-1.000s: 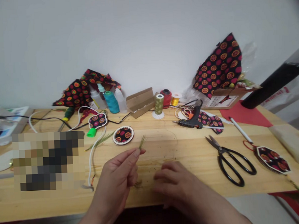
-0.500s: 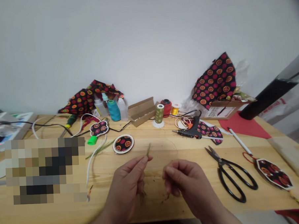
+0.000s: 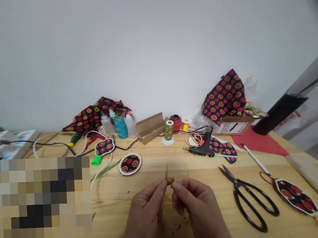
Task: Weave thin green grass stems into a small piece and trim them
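Note:
Close together over the middle of the table are my two hands. My left hand pinches a small bunch of green thread between thumb and forefinger, its ends sticking up. Nearly touching it, my right hand is closed in a pinch, and what lies between its fingertips is too small to make out. A fine thread loop shows faintly behind the fingers. Beyond the left hand lies a round fabric-covered disc with a pale rim. Black-handled scissors lie open to the right of my right hand.
A glue gun, an olive thread spool, a teal spool and a cardboard box stand behind. At right lie a white pen and an octagonal fabric ornament. A flower-shaped piece and cables sit left. Something blurred covers the lower left.
My left hand has moved right with the green thread, and the fingertips of both hands have come together. The view has tilted up slightly.

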Demonstrator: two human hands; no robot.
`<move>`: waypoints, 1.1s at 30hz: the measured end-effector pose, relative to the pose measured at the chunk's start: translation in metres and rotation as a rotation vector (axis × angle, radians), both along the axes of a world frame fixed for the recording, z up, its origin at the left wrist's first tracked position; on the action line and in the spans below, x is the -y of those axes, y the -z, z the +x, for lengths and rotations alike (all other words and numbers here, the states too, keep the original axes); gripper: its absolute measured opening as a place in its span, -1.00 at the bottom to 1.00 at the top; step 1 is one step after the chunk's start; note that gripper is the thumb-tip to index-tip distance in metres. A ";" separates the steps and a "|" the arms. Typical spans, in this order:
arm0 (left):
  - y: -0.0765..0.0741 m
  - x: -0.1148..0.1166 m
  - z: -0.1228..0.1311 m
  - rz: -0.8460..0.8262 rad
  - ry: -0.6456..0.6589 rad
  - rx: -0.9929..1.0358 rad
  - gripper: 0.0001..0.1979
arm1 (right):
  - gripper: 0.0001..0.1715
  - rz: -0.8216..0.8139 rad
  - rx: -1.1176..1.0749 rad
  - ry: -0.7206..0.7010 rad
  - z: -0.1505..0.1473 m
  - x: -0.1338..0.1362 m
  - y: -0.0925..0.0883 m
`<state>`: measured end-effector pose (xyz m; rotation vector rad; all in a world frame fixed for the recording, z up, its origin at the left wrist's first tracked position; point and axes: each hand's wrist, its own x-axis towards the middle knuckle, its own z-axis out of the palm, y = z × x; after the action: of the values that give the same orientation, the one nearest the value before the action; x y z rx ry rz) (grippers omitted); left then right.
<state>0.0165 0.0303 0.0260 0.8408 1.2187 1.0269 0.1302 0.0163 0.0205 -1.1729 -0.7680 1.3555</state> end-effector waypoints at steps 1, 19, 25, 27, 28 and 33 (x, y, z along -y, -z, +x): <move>0.000 0.000 0.001 -0.006 0.005 0.012 -0.77 | -0.75 0.067 0.042 0.026 0.001 -0.001 0.000; 0.005 0.007 0.010 -0.048 0.029 0.159 -0.69 | -0.95 0.155 0.128 0.127 0.004 -0.008 0.006; 0.004 0.008 0.007 -0.007 0.020 0.074 -0.70 | -0.87 0.119 0.088 0.132 0.008 -0.012 0.004; 0.004 0.009 0.006 -0.015 0.028 0.053 -0.69 | -0.86 0.123 0.094 0.131 0.009 -0.012 0.004; 0.003 0.009 0.006 -0.017 0.030 0.042 -0.69 | -0.85 0.126 0.098 0.132 0.009 -0.012 0.004; 0.002 0.010 0.005 0.006 0.046 -0.008 -0.72 | -0.89 0.147 0.124 0.124 0.009 -0.013 0.004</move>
<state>0.0214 0.0203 0.0240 0.8742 1.1982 0.9914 0.1395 0.0289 0.0160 -1.1753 -0.8542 1.1133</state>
